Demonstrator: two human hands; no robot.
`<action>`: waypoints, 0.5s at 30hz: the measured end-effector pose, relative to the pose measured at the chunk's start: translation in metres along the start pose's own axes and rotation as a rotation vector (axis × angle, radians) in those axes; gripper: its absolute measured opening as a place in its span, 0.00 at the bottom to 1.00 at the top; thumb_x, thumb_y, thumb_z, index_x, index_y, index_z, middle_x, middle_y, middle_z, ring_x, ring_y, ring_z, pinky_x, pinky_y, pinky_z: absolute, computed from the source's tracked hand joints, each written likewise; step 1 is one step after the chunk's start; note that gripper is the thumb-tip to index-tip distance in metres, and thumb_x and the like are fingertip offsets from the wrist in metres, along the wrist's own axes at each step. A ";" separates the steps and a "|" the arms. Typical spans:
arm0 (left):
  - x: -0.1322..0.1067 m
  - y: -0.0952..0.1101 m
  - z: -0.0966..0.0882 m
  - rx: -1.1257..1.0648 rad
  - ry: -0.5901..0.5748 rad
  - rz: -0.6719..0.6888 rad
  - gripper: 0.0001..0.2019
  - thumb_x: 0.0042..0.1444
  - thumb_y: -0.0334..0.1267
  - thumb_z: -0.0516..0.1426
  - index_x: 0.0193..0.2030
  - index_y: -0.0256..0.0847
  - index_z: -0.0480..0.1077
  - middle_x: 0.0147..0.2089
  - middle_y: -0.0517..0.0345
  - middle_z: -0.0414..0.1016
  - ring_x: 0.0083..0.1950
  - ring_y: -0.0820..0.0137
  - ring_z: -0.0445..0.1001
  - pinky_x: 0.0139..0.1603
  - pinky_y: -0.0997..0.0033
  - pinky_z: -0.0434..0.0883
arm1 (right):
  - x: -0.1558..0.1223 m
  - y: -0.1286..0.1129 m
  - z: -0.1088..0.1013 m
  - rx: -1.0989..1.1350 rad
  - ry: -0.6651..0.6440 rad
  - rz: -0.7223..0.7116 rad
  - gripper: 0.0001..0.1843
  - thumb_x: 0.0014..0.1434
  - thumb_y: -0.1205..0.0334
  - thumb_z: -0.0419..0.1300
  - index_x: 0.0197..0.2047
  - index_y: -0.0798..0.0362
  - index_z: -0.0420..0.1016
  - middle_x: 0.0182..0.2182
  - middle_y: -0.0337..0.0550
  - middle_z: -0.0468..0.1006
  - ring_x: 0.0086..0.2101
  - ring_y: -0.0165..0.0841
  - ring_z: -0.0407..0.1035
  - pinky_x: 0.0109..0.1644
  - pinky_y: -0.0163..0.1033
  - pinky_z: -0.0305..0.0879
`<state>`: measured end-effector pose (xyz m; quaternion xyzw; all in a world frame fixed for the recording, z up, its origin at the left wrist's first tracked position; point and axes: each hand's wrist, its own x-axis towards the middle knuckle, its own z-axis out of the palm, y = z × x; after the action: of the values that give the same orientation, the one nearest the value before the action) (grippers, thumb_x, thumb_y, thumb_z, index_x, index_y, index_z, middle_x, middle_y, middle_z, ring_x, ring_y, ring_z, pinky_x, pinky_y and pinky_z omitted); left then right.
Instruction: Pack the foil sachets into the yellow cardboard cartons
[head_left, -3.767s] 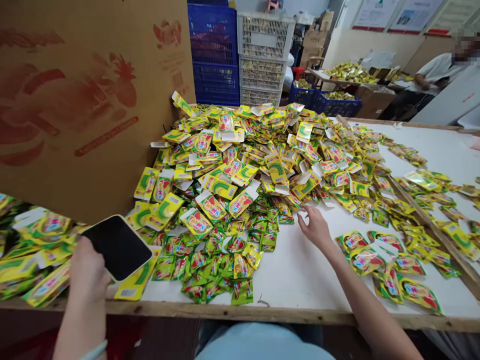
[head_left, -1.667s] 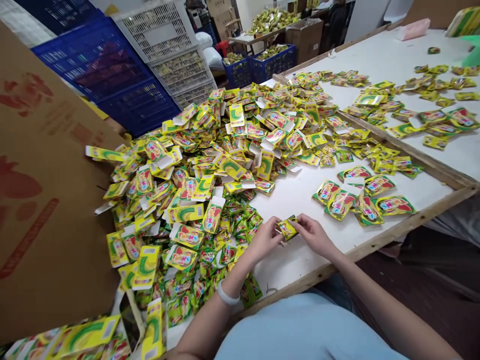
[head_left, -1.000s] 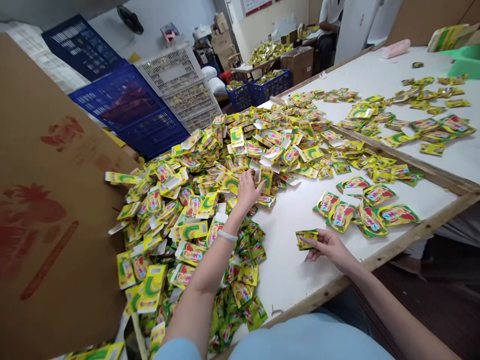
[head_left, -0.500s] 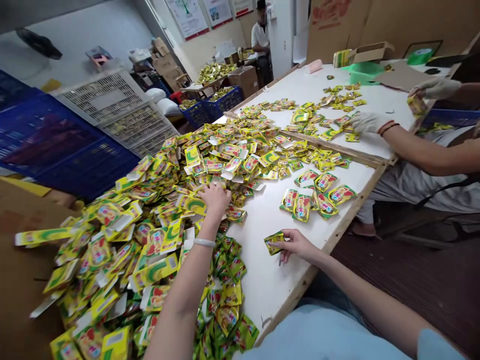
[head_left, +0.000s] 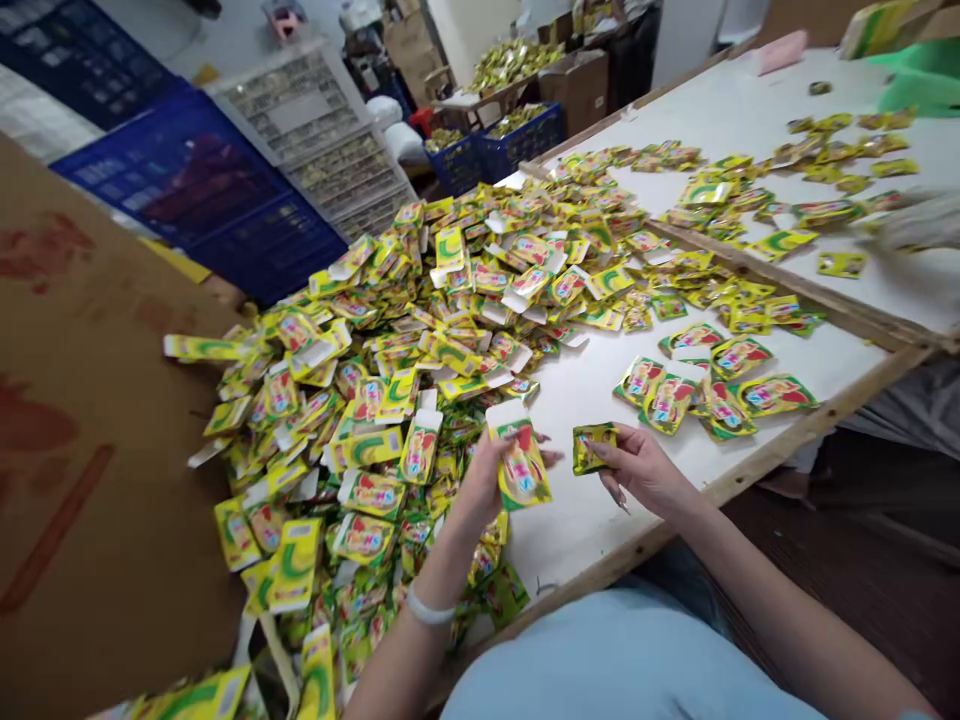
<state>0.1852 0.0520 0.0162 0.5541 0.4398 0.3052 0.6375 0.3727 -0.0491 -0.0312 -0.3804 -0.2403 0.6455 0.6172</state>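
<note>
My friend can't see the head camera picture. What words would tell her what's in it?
A person's left hand holds up a flat yellow carton while the right hand pinches a small green sachet, over a white table. A big pile of cartons and sachets covers the table's left side.

Bare white table only in front of the person; packets crowd the left and far side.

A strip of open table top (head_left: 592,370) runs from the near wooden edge (head_left: 757,470) up between the big heap of yellow cartons and sachets (head_left: 390,350) on the left and a small cluster of packets (head_left: 705,390) on the right. The left hand (head_left: 487,475) and right hand (head_left: 637,465) sit at the near end of that strip. A wooden rail (head_left: 787,285) walls off the next table, itself scattered with packets. A large cardboard sheet (head_left: 82,450) blocks the left; stacked crates (head_left: 247,180) close the far side.
</note>
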 end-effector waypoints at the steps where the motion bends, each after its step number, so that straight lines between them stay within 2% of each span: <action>1: -0.015 -0.007 0.002 -0.117 -0.065 -0.140 0.20 0.51 0.54 0.58 0.42 0.40 0.71 0.38 0.50 0.78 0.44 0.57 0.78 0.44 0.57 0.76 | 0.000 -0.001 0.004 -0.007 -0.010 -0.021 0.20 0.48 0.48 0.72 0.33 0.54 0.74 0.26 0.37 0.78 0.11 0.21 0.60 0.10 0.29 0.59; 3: -0.038 -0.017 0.005 -0.277 -0.145 -0.345 0.20 0.44 0.50 0.63 0.40 0.39 0.72 0.36 0.51 0.77 0.37 0.62 0.77 0.38 0.61 0.76 | 0.003 -0.004 0.013 -0.040 -0.028 -0.075 0.18 0.51 0.50 0.71 0.34 0.54 0.73 0.26 0.36 0.77 0.12 0.21 0.59 0.09 0.29 0.58; 6: -0.055 -0.018 0.007 -0.318 -0.193 -0.450 0.21 0.39 0.47 0.67 0.39 0.38 0.74 0.31 0.54 0.76 0.29 0.68 0.73 0.31 0.67 0.73 | 0.011 -0.009 0.028 -0.133 -0.091 -0.139 0.15 0.54 0.52 0.70 0.36 0.54 0.73 0.24 0.34 0.74 0.12 0.22 0.61 0.10 0.29 0.57; 9: -0.060 -0.015 0.006 -0.186 -0.296 -0.373 0.20 0.41 0.48 0.68 0.35 0.36 0.71 0.27 0.57 0.74 0.27 0.71 0.71 0.31 0.70 0.70 | 0.019 -0.016 0.041 -0.275 -0.197 -0.133 0.13 0.56 0.55 0.68 0.38 0.54 0.73 0.23 0.33 0.71 0.14 0.22 0.62 0.13 0.29 0.58; 12: -0.060 -0.014 0.006 -0.050 -0.331 -0.271 0.19 0.43 0.48 0.68 0.32 0.37 0.68 0.26 0.60 0.70 0.26 0.74 0.68 0.31 0.72 0.68 | 0.019 -0.023 0.047 -0.509 -0.318 -0.132 0.10 0.59 0.56 0.64 0.37 0.53 0.74 0.28 0.36 0.70 0.19 0.23 0.64 0.16 0.29 0.61; 15: -0.060 -0.018 0.007 0.062 -0.340 -0.239 0.19 0.45 0.47 0.67 0.30 0.38 0.64 0.25 0.63 0.65 0.26 0.76 0.65 0.30 0.73 0.66 | 0.015 -0.030 0.046 -0.856 -0.409 -0.248 0.05 0.62 0.62 0.61 0.37 0.54 0.77 0.34 0.40 0.70 0.30 0.28 0.70 0.29 0.32 0.70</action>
<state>0.1648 -0.0070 0.0123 0.5608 0.3976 0.1159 0.7169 0.3551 -0.0231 0.0165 -0.4338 -0.6439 0.4720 0.4176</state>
